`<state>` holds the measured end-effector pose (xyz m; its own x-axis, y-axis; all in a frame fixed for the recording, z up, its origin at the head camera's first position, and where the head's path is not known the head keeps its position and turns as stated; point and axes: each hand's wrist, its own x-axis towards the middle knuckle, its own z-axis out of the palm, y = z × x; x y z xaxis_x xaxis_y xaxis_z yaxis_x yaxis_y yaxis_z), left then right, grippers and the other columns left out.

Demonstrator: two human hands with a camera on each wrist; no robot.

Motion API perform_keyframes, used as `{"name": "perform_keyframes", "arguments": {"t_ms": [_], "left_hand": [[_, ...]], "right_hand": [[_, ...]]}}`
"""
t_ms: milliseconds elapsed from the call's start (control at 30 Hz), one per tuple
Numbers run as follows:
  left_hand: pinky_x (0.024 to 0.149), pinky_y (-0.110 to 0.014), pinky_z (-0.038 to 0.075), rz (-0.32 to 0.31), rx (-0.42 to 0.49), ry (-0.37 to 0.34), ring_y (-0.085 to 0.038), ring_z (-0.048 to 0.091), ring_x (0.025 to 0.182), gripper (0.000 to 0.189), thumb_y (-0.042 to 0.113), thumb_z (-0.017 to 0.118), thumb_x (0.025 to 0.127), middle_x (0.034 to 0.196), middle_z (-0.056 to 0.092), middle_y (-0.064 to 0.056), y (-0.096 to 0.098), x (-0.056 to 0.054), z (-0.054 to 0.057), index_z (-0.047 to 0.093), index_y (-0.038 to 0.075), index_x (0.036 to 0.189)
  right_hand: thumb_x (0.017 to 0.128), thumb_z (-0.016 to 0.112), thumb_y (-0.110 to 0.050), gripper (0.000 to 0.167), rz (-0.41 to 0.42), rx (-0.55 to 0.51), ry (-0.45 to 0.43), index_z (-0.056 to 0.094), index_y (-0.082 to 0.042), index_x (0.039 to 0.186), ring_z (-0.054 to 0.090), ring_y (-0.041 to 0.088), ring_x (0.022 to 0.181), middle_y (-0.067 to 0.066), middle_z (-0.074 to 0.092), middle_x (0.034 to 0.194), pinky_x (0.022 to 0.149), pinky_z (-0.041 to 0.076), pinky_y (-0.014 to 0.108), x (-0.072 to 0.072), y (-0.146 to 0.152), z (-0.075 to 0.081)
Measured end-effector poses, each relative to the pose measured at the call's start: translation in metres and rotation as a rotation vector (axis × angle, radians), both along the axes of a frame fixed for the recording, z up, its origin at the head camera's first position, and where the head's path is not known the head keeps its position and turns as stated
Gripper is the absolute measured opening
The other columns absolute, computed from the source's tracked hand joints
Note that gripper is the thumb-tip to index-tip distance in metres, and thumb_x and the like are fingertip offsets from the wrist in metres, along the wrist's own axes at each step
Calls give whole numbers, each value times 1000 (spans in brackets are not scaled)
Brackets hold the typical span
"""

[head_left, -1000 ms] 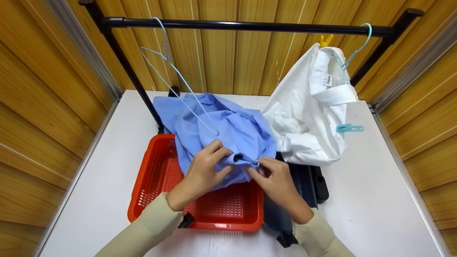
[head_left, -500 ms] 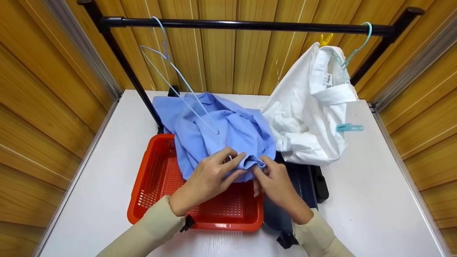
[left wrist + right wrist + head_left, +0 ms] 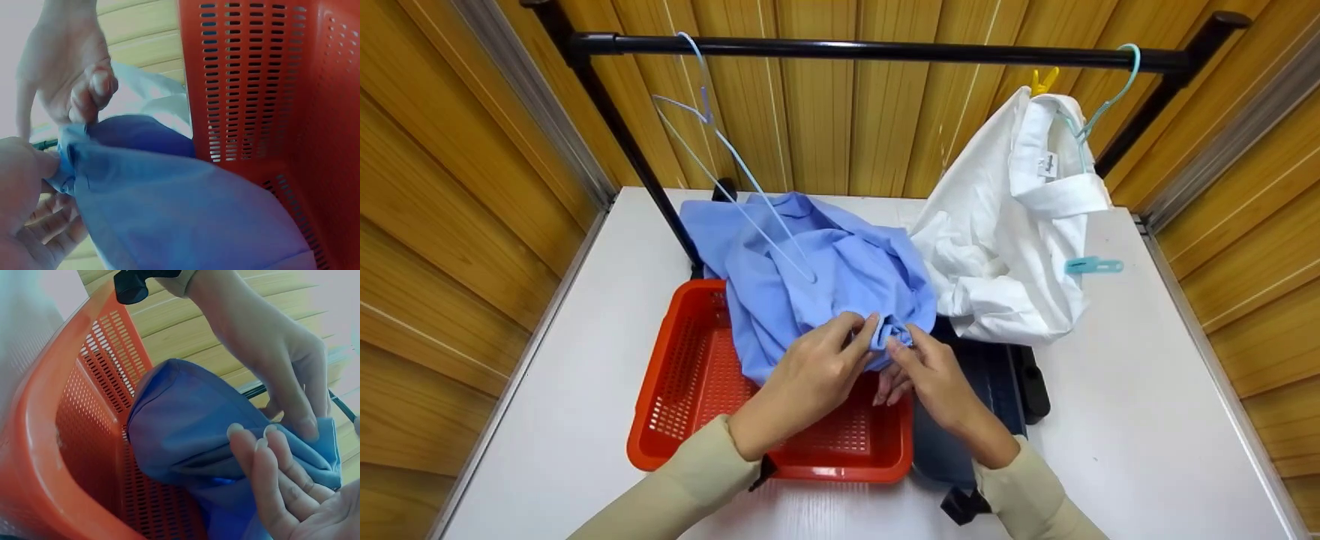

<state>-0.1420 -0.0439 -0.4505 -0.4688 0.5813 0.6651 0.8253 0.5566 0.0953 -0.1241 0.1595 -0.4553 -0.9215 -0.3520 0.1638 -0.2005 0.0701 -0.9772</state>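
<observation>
A light blue shirt (image 3: 825,262) lies heaped over the back of the red basket (image 3: 904,450). Both hands work at the rim of its rolled cuff (image 3: 894,330). My left hand (image 3: 814,367) pinches the cuff's left side between thumb and fingers. On the right side, my right hand (image 3: 945,379) holds the edge with thumb and forefinger, its other fingers curled loosely below. In the right wrist view the sleeve (image 3: 197,416) runs down from the hands into the basket. A pale blue hanger (image 3: 735,150) hangs from the rail, its lower end overlapping the shirt.
White trousers (image 3: 990,247) hang at the right from a teal hanger (image 3: 1110,105) on the black rail (image 3: 870,49), with a yellow clothespin (image 3: 1044,81) and a teal clothespin (image 3: 1093,265). A dark blue tray (image 3: 986,375) sits beside the red basket. Wood-patterned panels stand around the white table (image 3: 1140,420).
My left hand has shifted right along the cuff, closer to the right hand. The cuff's opening has become narrower and more folded. The hangers and trousers stay put.
</observation>
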Motion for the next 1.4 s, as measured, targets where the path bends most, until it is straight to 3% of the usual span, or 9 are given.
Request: {"name": "perform_keyframes", "arguments": {"t_ms": [200, 333, 467, 633, 800, 1000, 1200, 1300, 1400], "left_hand": [[76, -32, 58, -6, -69, 49, -25, 64, 87, 46, -5, 68, 96, 117, 61, -19, 4, 6, -2, 62, -9, 141], [81, -33, 58, -75, -18, -57, -25, 65, 91, 47, 2, 69, 101, 117, 62, -17, 0, 6, 0, 59, -7, 145], [93, -38, 56, -134, 72, -188, -27, 66, 103, 54, 12, 77, 99, 120, 64, -14, -7, 2, 3, 59, -3, 147], [100, -48, 51, -102, 98, -239, -30, 61, 118, 62, 18, 87, 90, 131, 62, -16, -12, -4, 5, 63, 2, 145], [107, -55, 43, -71, 22, -263, -32, 51, 137, 76, 22, 93, 84, 147, 55, -16, -14, -9, 4, 58, 6, 150], [112, -57, 38, -51, -69, -267, -33, 46, 145, 86, 24, 96, 81, 152, 55, -13, -15, -16, 3, 53, 9, 153], [116, -63, 31, -66, -82, -300, -35, 43, 148, 70, 25, 92, 85, 152, 56, -12, -14, -23, 5, 62, 14, 148], [116, -66, 29, -82, -59, -317, -34, 43, 148, 53, 19, 90, 87, 148, 60, -10, -12, -26, 6, 71, 14, 136], [116, -66, 29, -95, -25, -323, -32, 49, 144, 36, 7, 88, 85, 134, 69, -7, -11, -28, 6, 76, 12, 119]], "right_hand": [[106, 64, -12, 19, -73, 65, -7, 59, 5, 111, 69, 33, 57, 13, 69, 68, 55, 59, 37, 1, -3, 2], [109, 60, -12, 19, -89, 78, -14, 59, 6, 114, 70, 33, 58, 13, 69, 69, 56, 60, 40, 1, -4, 1], [110, 55, -8, 18, -81, 94, 55, 60, 8, 117, 69, 30, 57, 13, 70, 68, 54, 59, 45, 0, -2, 0], [107, 57, -4, 13, -68, 154, 178, 61, 5, 116, 68, 27, 57, 8, 70, 69, 53, 58, 44, 1, 0, -1], [102, 63, -3, 17, -40, 247, 280, 63, -1, 119, 68, 20, 66, 1, 70, 79, 60, 59, 36, 4, -1, 0], [97, 66, -4, 25, -30, 356, 391, 65, -9, 121, 59, 10, 73, -8, 62, 86, 65, 52, 29, 7, -1, 2], [93, 64, -1, 38, 25, 367, 448, 66, -6, 131, 60, 13, 83, 0, 66, 105, 72, 53, 31, 8, 0, 4], [92, 64, 0, 40, 27, 364, 482, 65, -3, 132, 61, 16, 82, 5, 67, 111, 71, 54, 33, 8, 0, 4], [91, 67, 0, 41, 15, 358, 498, 64, -3, 132, 62, 18, 84, 6, 67, 114, 71, 55, 34, 8, -1, 5]]}}
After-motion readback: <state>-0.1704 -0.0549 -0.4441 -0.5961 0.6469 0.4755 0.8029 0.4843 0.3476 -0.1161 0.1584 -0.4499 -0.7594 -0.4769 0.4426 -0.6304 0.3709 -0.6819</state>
